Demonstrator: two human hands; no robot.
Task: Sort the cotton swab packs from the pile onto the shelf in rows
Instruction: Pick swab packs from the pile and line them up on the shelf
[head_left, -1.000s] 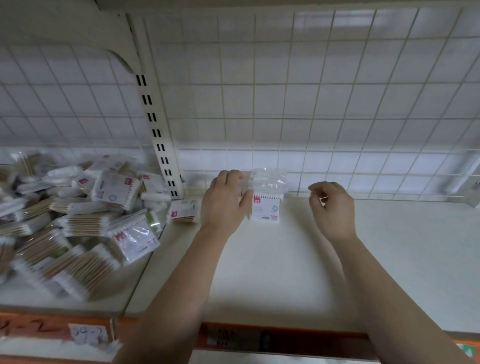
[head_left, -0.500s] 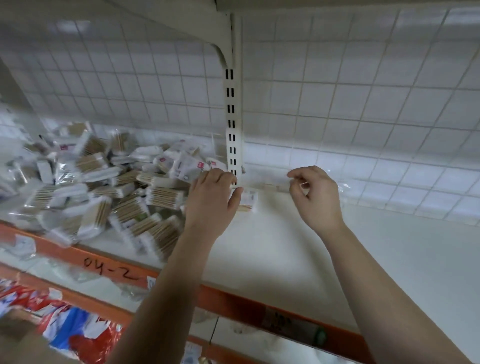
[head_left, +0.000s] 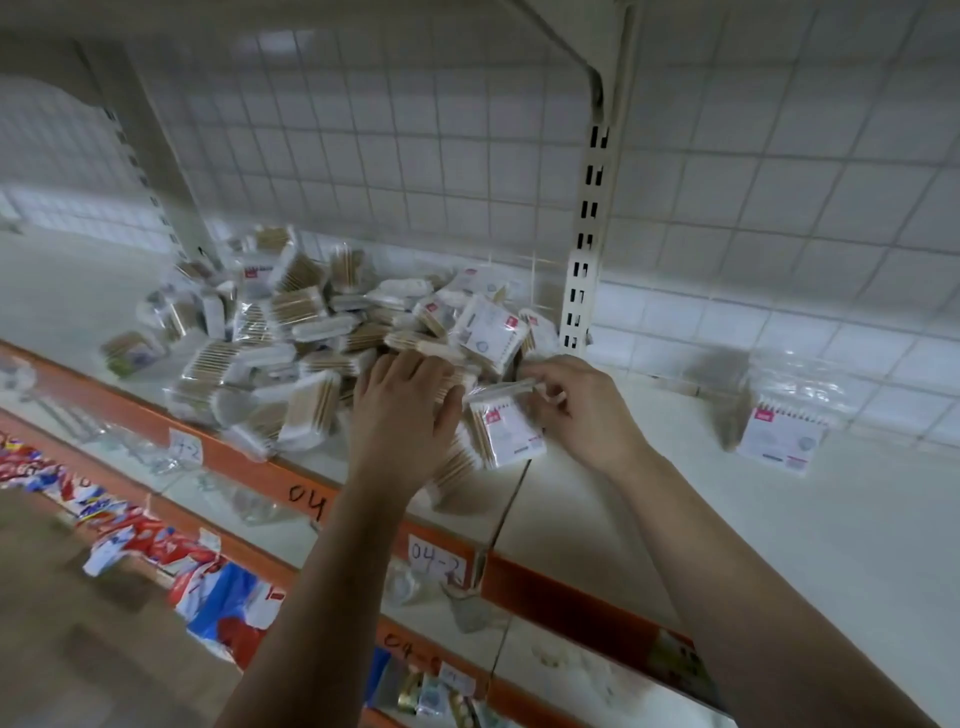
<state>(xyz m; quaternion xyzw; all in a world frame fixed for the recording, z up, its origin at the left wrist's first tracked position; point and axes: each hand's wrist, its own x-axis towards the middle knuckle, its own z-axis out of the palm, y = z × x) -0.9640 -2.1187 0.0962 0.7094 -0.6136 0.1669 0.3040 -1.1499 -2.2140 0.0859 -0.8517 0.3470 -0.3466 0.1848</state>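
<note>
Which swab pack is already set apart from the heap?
The lone pack standing far right by the back wall; others lie in the pile, one pack in the right hand.

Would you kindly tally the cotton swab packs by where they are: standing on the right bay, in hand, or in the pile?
Standing pack: 1
Pack pinched by right hand: 1
Pile: too jumbled to count
Total apart from the pile: 2

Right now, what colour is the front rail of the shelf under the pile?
The front rail is orange, seen in the head view.
</note>
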